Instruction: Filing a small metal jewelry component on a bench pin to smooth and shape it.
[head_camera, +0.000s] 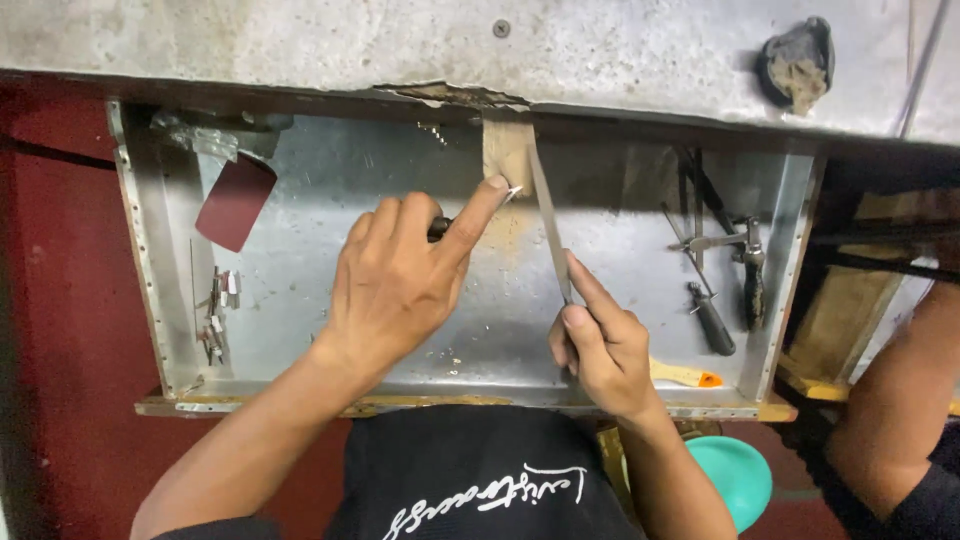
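Against wooden peg (506, 150) — file (549, 225) tip-up, near-vertical

The tray (300, 200) is dull silver metal, with a dark red sheet (235, 202) lying in it. A tan wooden block (505, 150) hangs from the mottled grey table (300, 40). The stool (740, 480) is teal.

A worn grey workbench top (620, 50) runs across the far side, chipped along its near edge, with a screw head (501, 28) sunk into it. Under it a shallow metal drawer (150, 270) stands pulled out, its sheet-metal walls dull and scratched. The floor (60, 350) to the left is dark red. A teal stool (738, 478) sits near on the right. Light is flat and even.
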